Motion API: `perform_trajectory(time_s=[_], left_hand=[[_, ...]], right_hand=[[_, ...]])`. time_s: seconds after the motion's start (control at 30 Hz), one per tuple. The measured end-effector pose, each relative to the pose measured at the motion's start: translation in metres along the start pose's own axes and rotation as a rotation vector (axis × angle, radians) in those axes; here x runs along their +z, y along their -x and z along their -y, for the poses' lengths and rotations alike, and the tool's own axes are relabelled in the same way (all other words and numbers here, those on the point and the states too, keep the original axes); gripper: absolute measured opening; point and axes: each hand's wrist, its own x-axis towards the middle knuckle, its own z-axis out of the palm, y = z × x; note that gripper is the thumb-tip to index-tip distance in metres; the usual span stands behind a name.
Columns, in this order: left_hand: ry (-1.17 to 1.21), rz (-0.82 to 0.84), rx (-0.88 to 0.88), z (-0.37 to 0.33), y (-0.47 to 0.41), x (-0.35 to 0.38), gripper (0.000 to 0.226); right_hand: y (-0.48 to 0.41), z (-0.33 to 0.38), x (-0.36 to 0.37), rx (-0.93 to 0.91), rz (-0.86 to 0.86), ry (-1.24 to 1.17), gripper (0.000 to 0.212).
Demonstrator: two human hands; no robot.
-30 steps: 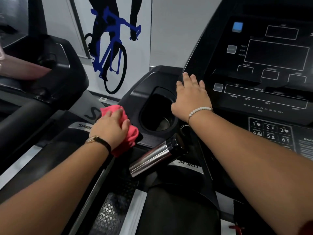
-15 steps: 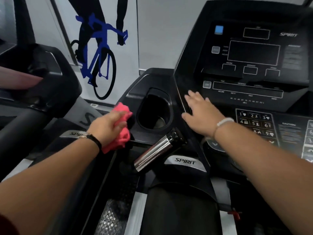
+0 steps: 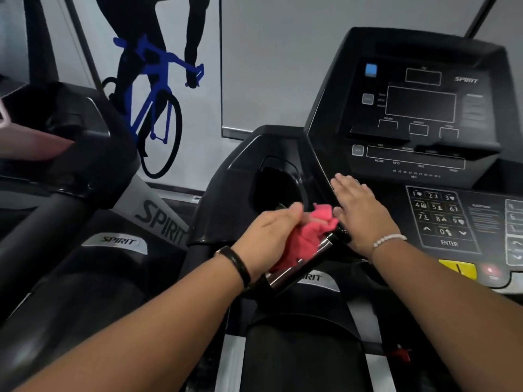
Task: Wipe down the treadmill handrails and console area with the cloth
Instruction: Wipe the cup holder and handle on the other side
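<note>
Head view: left hand grips a pink cloth on the chrome handrail; right hand lies flat, fingers straight, at the console's left edge.

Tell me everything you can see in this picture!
console: one, black, upper right
cup holder: one, black, left of the console
handle: one, silver, below the cup holder
cloth: one, pink, bunched on the handle
keypad: one, black with white numbers, low on the console
bike picture: one, blue, on the wall
left hand: one, grips the cloth
right hand: one, flat at the console's edge
</note>
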Motion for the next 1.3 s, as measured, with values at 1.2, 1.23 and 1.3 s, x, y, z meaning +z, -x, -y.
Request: perform_trajectory(time_s=[1.2,1.23,1.3], left_hand=[[-1.812,-0.154,0.434,0.031,0.018,0.053,0.058],[-1.730,-0.173,0.358,0.026,0.018,0.054,0.062],[-1.537,-0.227,0.149,0.018,0.018,0.056,0.069]], right_hand=[[0.079,-0.012,0.005,-0.001,-0.076,-0.003,0.054],[0.078,-0.012,0.008,0.020,-0.079,0.028,0.054],[0.076,-0.009,0.013,0.056,-0.098,0.065,0.057]])
